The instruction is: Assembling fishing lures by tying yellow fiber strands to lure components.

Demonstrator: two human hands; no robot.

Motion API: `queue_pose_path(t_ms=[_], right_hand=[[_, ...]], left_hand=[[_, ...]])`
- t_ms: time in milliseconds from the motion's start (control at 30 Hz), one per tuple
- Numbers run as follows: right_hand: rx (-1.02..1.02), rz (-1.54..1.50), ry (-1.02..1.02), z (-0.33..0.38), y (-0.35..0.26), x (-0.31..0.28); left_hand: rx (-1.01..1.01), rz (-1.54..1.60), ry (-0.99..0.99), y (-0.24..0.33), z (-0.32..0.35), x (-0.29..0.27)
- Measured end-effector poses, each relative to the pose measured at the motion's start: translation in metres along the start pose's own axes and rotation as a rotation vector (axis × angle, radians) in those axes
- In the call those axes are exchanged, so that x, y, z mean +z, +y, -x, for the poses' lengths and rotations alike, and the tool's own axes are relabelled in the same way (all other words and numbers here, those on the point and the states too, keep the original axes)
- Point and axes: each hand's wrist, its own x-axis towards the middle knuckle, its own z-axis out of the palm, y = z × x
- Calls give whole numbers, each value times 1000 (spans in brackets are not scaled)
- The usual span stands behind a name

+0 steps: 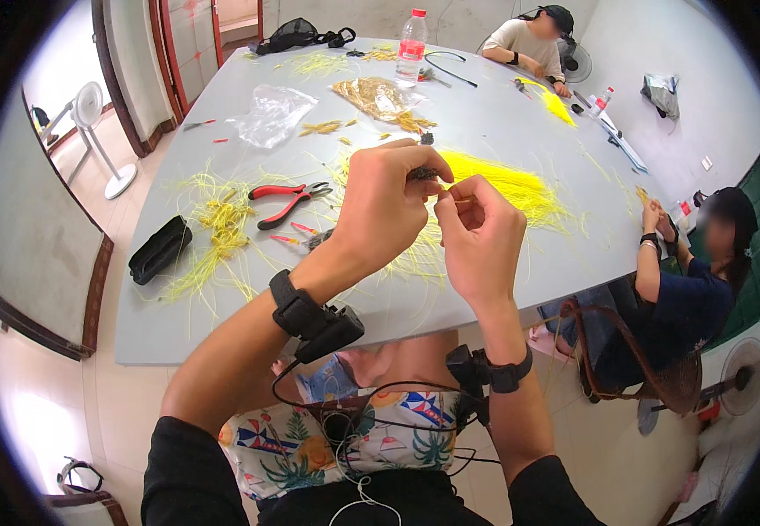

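My left hand (388, 197) is closed above the table, with a small dark grey, fuzzy-looking piece (421, 174) between thumb and fingers. Close against it, my right hand (482, 232) pinches a thin yellowish-orange strand (463, 202); where the strand ends is hidden by the fingers. Behind both hands lies a thick bundle of bright yellow strands (503, 182), spread over the grey table (248, 92). To the left of my left hand are red-handled pliers (285, 200) with jaws apart, and small scissors with red-orange handles (296, 237).
A black case (160, 251) and a tangle of yellow strands (217, 223) lie left. Farther back are a clear plastic bag (273, 114), a bag of tan pieces (380, 95) and a water bottle (411, 48). Two people sit along the right side. Cables hang over my lap.
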Motion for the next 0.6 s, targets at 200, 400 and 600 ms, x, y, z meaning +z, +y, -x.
queue_pose_path(t_ms=[200, 400, 600], right_hand=[[-42, 32, 64, 4, -6, -2], [-26, -20, 76, 6, -8, -2], [-16, -29, 46, 8, -15, -6]], left_hand=[[13, 38, 10, 1, 1, 2], [-4, 49, 28, 0, 2, 2], [-3, 34, 74, -4, -3, -4]])
